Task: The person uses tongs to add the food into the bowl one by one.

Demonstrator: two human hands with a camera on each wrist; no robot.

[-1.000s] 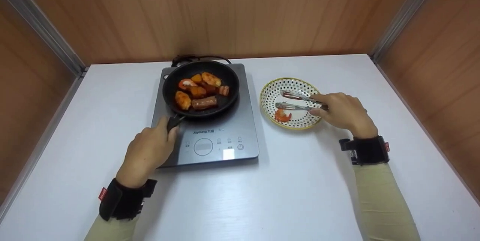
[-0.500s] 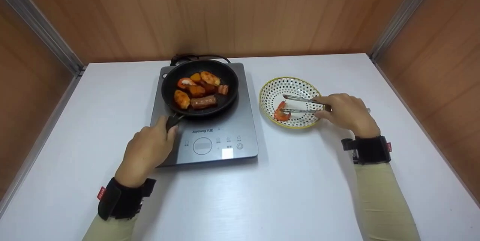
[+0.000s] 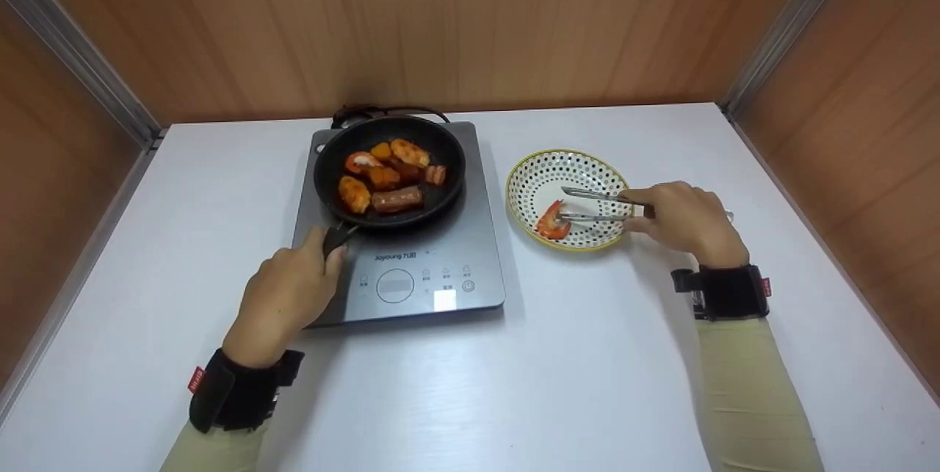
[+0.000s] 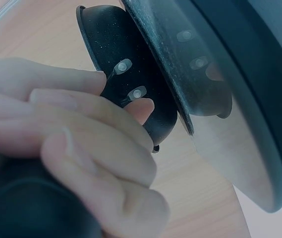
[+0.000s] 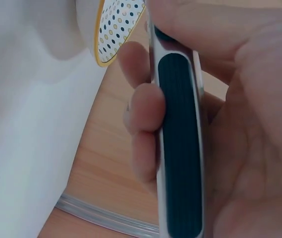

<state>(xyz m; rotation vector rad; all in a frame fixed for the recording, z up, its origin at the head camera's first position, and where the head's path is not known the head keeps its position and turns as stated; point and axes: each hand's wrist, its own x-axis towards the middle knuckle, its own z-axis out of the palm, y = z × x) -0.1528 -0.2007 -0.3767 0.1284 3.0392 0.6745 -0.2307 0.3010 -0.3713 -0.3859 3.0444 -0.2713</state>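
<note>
My left hand (image 3: 286,288) grips the handle (image 3: 338,237) of a black frying pan (image 3: 443,200), whose riveted side (image 4: 131,49) shows in the left wrist view. Sausage pieces (image 3: 397,200), a shrimp (image 3: 362,162) and several browned pieces (image 3: 355,194) lie in the pan. My right hand (image 3: 687,219) holds metal tongs (image 3: 595,218) with a dark grip (image 5: 183,144), their arms spread over a dotted, yellow-rimmed plate (image 3: 540,182). An orange shrimp (image 3: 552,224) lies on the plate's lower left. The lower tong tip meets it; the upper tip stands apart from it.
The pan stands on a grey induction cooktop (image 3: 463,252) left of the plate, with a black cable (image 3: 407,110) behind it. Wooden panels (image 3: 514,31) enclose the white table (image 3: 440,391) at the back and both sides.
The tongs have shifted slightly right, and their lower tip has come onto the plate's shrimp. That shrimp has turned, one end now pointing up. My left hand and the pan keep their places.
</note>
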